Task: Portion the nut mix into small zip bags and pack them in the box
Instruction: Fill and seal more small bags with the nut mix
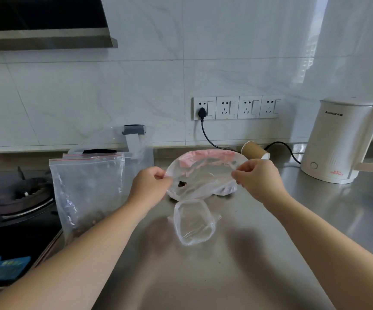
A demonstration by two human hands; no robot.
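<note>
Above the middle of the steel counter (237, 260): one small zip bag (200, 177), clear with a pink strip along its far edge, held up off the surface between both hands. Left hand (149, 186) pinches the bag's left rim, fingers (159, 175) curled onto the plastic. Right hand (259, 176) pinches the right rim the same way, fingers (242, 172) bent over the edge. The bag's mouth is spread wide between the two grips; a single dark piece of nut mix (182, 184) lies inside, nearer the left hand.

Just below the held bag, lying on the counter: a second clear plastic bag (193, 222), crumpled, touched by neither hand.

Left of the left hand: a large zip bag (87, 189) with a red seal line, standing upright, dark contents at its bottom. Behind it, a clear box (136, 144).

Back right: paper cup (254, 150) on its side; white kettle (339, 139), its black cord plugged into the wall sockets (237, 107). Far left: gas burner (22, 193).
</note>
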